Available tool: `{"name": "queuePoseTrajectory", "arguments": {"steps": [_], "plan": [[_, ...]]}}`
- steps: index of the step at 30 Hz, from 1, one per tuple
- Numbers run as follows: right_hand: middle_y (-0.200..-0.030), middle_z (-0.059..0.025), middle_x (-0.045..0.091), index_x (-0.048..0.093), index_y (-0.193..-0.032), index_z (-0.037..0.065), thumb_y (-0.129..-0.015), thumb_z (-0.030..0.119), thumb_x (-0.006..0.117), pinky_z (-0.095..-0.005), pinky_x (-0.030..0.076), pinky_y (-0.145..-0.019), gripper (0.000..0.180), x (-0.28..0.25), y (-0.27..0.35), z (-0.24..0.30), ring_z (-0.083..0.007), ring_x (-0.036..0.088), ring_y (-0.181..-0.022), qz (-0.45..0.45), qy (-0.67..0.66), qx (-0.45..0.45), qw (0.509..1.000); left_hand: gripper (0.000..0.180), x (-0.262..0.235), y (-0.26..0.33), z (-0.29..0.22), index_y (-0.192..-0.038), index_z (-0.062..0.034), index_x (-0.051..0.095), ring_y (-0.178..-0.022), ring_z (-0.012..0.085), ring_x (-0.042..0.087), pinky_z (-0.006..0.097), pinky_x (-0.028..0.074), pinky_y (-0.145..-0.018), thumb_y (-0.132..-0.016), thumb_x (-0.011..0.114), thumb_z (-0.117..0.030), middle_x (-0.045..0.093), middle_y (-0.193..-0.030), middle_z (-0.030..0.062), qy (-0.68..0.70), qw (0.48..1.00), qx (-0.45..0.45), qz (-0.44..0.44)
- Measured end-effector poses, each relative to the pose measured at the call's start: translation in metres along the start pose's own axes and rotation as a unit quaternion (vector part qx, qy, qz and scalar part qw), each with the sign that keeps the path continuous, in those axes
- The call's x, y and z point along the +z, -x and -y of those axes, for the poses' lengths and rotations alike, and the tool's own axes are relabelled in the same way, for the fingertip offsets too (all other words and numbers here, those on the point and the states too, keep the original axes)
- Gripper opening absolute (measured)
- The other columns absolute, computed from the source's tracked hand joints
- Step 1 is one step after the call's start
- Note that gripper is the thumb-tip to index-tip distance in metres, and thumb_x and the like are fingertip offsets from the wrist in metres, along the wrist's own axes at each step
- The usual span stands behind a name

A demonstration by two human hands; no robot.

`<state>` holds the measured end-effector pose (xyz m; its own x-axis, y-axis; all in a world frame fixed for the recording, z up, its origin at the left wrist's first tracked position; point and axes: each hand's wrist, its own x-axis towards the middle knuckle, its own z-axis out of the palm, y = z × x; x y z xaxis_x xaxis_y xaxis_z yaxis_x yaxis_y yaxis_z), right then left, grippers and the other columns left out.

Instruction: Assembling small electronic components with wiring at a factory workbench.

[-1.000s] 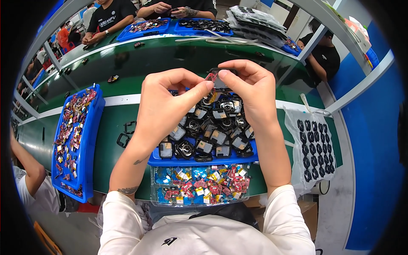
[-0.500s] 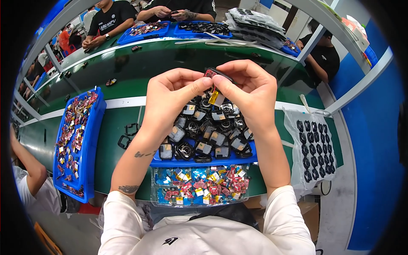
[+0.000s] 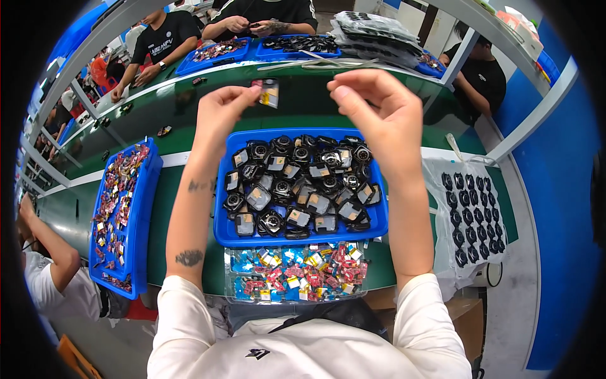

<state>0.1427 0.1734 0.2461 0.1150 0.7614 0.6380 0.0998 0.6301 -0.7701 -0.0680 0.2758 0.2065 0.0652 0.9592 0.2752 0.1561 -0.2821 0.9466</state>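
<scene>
Above the far edge of the blue tray (image 3: 222,235), my left hand (image 3: 228,112) pinches a small dark watch case (image 3: 267,92) at its left edge. Red circuit board and a yellow and silver battery show on its face. My right hand (image 3: 384,114) is raised to the right, with its fingers curved, thumb and fingertips apart and nothing visible between them. Under both hands, the tray holds many black smartwatch cases (image 3: 318,202), some with round dark faces up, others with grey backs up.
Nearest me, a clear tray (image 3: 228,268) holds red circuit boards with batteries. A blue tray (image 3: 146,221) of similar parts stands left. At right, watch cases lie in rows on a white sheet (image 3: 442,240). Beyond runs a green conveyor (image 3: 303,117); several people sit around, and metal posts (image 3: 536,114) frame it.
My hands have moved apart. The left has gone left with the watch case; the right has let go and moved slightly right, uncovering the tray.
</scene>
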Motion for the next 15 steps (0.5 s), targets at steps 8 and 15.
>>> {"name": "queuePoseTrajectory", "arguments": {"steps": [8, 15], "plan": [[-0.081, -0.0052, 0.068, 0.066, -0.090, -0.001, -0.082, 0.009, 0.067, -0.0222, 0.051, -0.070, 0.012, -0.019, -0.001, 0.016, -0.0098, 0.065, -0.075, 0.027, 0.025, -0.062, 0.997, 0.041, -0.010, -0.113, 0.141, -0.084, -0.0040, 0.074, -0.078, 0.0185, 0.065, 0.032, 0.049, -0.074, -0.067, 0.080, -0.040, 0.070, -0.081, 0.0092, -0.340, 0.925, -0.148, 0.086], [-0.077, -0.0071, 0.068, 0.066, -0.084, -0.003, -0.085, 0.009, 0.066, -0.0212, 0.050, -0.070, 0.011, -0.026, 0.003, 0.010, -0.0111, 0.064, -0.072, 0.029, 0.060, -0.076, 0.995, 0.030, -0.002, -0.064, 0.098, -0.080, -0.0079, 0.072, -0.067, 0.0216, 0.065, 0.032, 0.049, -0.062, -0.075, 0.073, -0.038, 0.069, -0.074, 0.0088, -0.386, 0.922, 0.010, 0.034]]}}
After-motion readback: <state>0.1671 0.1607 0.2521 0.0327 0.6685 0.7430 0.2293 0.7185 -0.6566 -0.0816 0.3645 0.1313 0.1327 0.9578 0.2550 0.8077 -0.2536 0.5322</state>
